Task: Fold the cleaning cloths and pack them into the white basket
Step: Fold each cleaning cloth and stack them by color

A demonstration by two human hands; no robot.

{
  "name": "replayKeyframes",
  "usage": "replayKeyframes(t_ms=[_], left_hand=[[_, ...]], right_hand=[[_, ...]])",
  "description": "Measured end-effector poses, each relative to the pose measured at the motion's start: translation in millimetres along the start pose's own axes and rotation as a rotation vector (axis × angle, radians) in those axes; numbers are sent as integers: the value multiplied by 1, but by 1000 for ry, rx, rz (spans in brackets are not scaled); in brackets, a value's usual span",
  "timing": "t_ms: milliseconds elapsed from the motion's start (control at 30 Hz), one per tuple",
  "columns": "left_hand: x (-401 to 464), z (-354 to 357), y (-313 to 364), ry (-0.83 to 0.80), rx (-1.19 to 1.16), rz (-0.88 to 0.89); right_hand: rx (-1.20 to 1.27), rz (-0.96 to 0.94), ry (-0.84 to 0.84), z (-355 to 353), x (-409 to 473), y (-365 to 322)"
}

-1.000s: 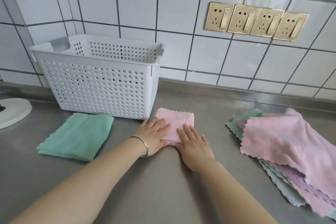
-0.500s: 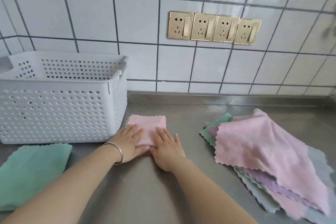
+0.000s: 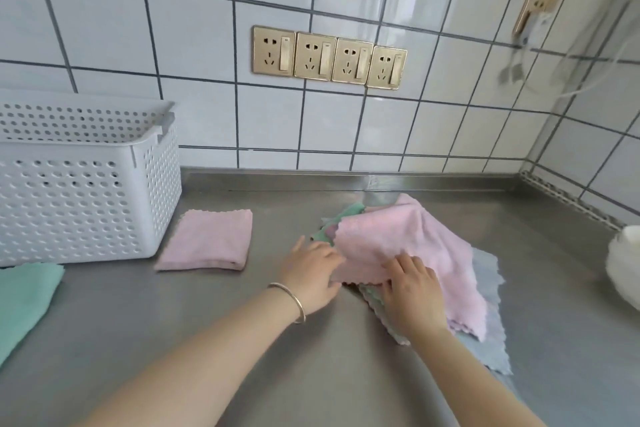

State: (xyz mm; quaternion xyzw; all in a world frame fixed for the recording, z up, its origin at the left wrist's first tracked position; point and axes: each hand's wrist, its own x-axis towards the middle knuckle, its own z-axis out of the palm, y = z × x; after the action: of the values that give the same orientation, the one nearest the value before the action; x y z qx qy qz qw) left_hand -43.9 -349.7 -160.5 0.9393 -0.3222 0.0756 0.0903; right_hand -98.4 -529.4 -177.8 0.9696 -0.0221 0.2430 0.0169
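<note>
A folded pink cloth (image 3: pixel 207 241) lies on the steel counter just right of the white perforated basket (image 3: pixel 79 198). A folded green cloth (image 3: pixel 24 295) lies at the left edge in front of the basket. On the right sits a loose pile of cloths (image 3: pixel 485 333) topped by an unfolded pink cloth (image 3: pixel 408 236). My left hand (image 3: pixel 311 272) grips the near left edge of that pink cloth. My right hand (image 3: pixel 412 291) pinches its near edge a little further right. The basket's inside is hidden.
Tiled wall with four gold sockets (image 3: pixel 329 57) runs behind the counter (image 3: pixel 311 357). A white rounded object (image 3: pixel 623 263) sits at the right edge near the corner. A plugged charger with cable (image 3: pixel 530 28) hangs on the right wall.
Both hands left the folded pink cloth and moved right onto the top pink cloth of the pile, taking hold of its edge. The view swung right.
</note>
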Motion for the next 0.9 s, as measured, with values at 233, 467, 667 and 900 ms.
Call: replayKeyframes(t_ms=[233, 467, 667, 900], left_hand=[[18, 25, 45, 199, 24, -44], [20, -50, 42, 647, -64, -27], [-16, -141, 9, 677, -98, -123], [-63, -205, -67, 686, -407, -306]], right_hand=[[110, -71, 104, -14, 9, 16], [90, -285, 319, -75, 26, 28], [177, -128, 335, -122, 55, 25], [561, 18, 209, -159, 89, -12]])
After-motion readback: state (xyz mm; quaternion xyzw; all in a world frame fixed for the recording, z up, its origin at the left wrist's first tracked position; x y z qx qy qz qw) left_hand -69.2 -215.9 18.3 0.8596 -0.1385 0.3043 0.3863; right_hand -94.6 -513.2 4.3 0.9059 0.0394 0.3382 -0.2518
